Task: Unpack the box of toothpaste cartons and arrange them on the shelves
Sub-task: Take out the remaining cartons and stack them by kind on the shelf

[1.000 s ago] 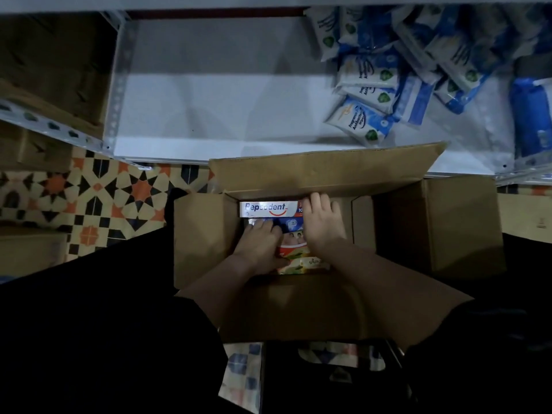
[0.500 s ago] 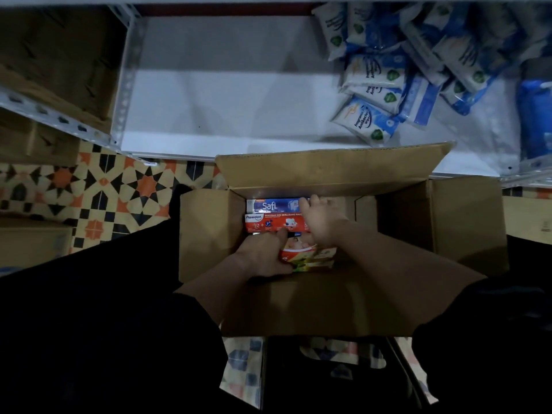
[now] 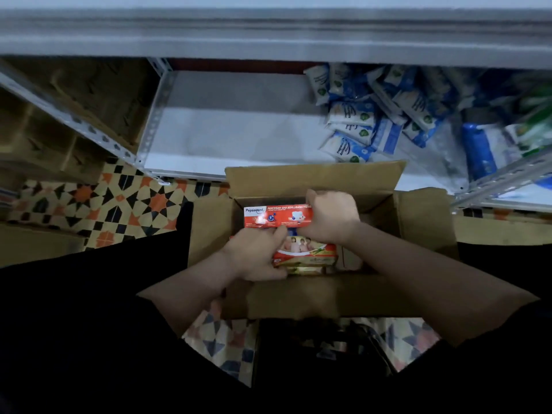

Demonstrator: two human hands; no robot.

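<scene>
An open cardboard box sits on the floor in front of me, flaps spread. Inside it both hands hold a red Pepsodent toothpaste carton, lifted near the box's far wall. My left hand grips its near edge from below. My right hand curls over its right end. Under my hands lie more red cartons with a picture of people on them. The white lower shelf lies just beyond the box.
Blue and white pouches are heaped on the shelf's right part, with blue packs further right. A grey upper shelf edge overhangs. Patterned floor tiles show at left, beside a perforated metal upright.
The red carton has risen from the stack, now held higher in both hands. The camera has moved closer and tilted, so the upper shelf edge has come into view.
</scene>
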